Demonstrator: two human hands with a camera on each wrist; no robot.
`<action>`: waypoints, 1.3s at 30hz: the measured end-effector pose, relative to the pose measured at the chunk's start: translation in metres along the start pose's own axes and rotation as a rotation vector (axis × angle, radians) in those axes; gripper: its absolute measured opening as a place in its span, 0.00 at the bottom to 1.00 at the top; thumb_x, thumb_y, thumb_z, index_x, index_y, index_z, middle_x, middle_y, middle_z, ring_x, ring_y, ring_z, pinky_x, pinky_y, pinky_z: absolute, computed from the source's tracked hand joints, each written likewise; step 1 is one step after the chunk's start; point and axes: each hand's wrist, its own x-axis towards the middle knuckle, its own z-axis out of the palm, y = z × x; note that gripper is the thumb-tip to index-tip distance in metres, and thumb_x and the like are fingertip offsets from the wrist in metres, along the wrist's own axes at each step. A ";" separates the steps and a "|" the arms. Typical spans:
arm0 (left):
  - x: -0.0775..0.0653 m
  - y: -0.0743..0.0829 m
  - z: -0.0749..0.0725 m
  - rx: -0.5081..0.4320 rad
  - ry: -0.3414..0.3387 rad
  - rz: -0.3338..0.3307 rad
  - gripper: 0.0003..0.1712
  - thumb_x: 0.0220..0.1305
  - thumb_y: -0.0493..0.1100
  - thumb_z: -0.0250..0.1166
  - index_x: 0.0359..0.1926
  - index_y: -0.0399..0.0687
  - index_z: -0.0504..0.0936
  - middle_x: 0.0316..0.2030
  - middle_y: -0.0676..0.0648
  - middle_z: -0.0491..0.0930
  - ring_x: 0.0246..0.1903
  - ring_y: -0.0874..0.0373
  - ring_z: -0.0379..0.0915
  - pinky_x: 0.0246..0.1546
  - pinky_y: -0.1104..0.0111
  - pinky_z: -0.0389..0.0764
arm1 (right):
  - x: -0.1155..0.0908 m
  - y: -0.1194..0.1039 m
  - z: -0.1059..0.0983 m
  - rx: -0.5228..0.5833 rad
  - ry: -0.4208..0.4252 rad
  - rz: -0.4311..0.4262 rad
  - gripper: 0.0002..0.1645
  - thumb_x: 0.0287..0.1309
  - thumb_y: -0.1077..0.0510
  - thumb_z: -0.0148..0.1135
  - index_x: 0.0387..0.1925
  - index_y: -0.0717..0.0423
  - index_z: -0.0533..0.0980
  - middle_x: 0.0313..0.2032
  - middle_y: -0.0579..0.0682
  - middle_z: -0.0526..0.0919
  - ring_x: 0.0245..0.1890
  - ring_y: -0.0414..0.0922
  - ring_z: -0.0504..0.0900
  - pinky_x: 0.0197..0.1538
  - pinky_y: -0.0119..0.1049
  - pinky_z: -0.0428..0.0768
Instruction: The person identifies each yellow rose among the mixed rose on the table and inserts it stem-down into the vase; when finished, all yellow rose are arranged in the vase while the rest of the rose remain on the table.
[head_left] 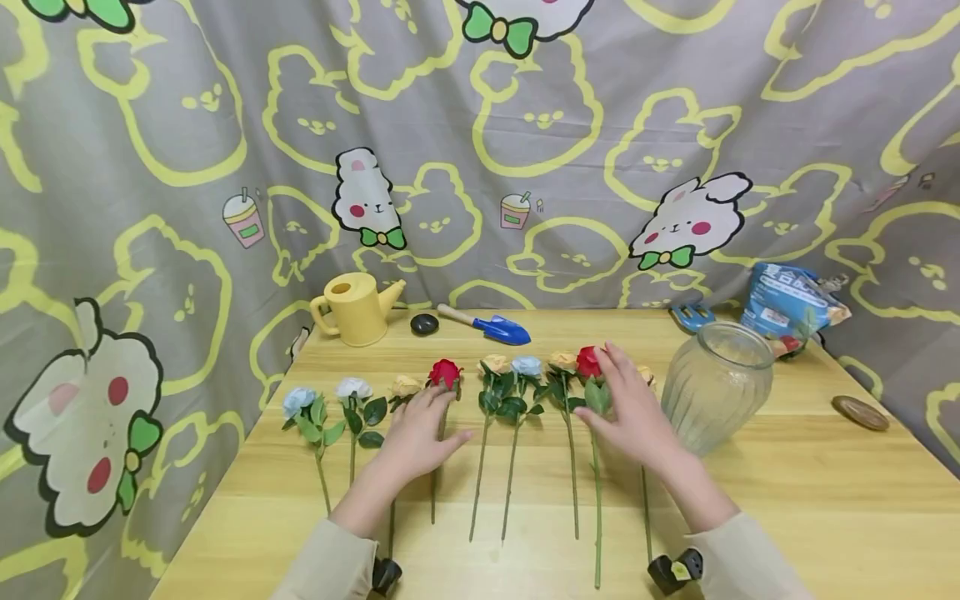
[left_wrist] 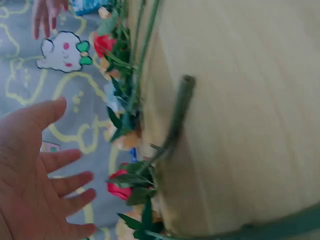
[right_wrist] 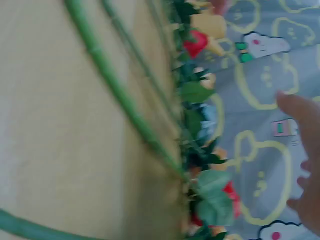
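Note:
Several artificial roses lie in a row across the wooden table, blooms away from me and stems toward me. My left hand (head_left: 420, 437), fingers spread and relaxed, hovers over the stems near a red rose (head_left: 445, 372) and a yellow rose (head_left: 407, 385). To its left are a white rose (head_left: 354, 387) and a light blue rose (head_left: 300, 402). My right hand (head_left: 636, 417) is over the right end of the row, partly covering another red rose (head_left: 588, 360) and a peach rose (head_left: 647, 375). Both wrist views show the left palm (left_wrist: 30, 185) and right fingers (right_wrist: 305, 115) holding nothing.
A ribbed glass vase (head_left: 716, 383) stands just right of my right hand. Behind the roses are a yellow watering can (head_left: 358, 310), a black stone (head_left: 424, 324) and a blue trowel (head_left: 502, 329). At right are a blue hand fork (head_left: 692, 317), a blue bag (head_left: 787, 300) and a brown oval piece (head_left: 860, 412).

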 end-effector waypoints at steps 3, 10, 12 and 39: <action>-0.006 0.003 -0.007 -0.039 -0.005 -0.008 0.32 0.56 0.58 0.60 0.54 0.40 0.72 0.53 0.40 0.71 0.53 0.45 0.66 0.52 0.50 0.65 | 0.000 -0.006 -0.020 0.152 0.120 -0.072 0.46 0.49 0.56 0.66 0.66 0.56 0.54 0.63 0.58 0.58 0.62 0.55 0.57 0.59 0.55 0.58; -0.017 -0.003 -0.009 -0.197 -0.032 -0.018 0.14 0.58 0.50 0.61 0.32 0.42 0.77 0.24 0.54 0.74 0.25 0.63 0.70 0.26 0.70 0.73 | -0.010 -0.001 -0.067 0.617 0.645 -0.357 0.20 0.42 0.78 0.52 0.43 0.79 0.67 0.46 0.65 0.73 0.51 0.50 0.70 0.58 0.37 0.64; -0.019 -0.007 -0.006 -0.210 -0.037 -0.021 0.15 0.59 0.51 0.60 0.34 0.42 0.78 0.23 0.56 0.73 0.25 0.64 0.70 0.25 0.71 0.72 | -0.015 0.006 -0.075 0.752 0.816 -0.346 0.17 0.41 0.79 0.49 0.39 0.82 0.67 0.44 0.66 0.73 0.49 0.53 0.70 0.58 0.39 0.64; -0.031 -0.015 -0.011 -0.299 -0.099 -0.140 0.11 0.59 0.48 0.61 0.33 0.45 0.79 0.25 0.55 0.75 0.28 0.62 0.70 0.29 0.68 0.73 | -0.079 0.082 -0.036 0.843 0.464 0.443 0.50 0.50 0.73 0.59 0.66 0.45 0.45 0.64 0.54 0.55 0.63 0.42 0.55 0.60 0.23 0.54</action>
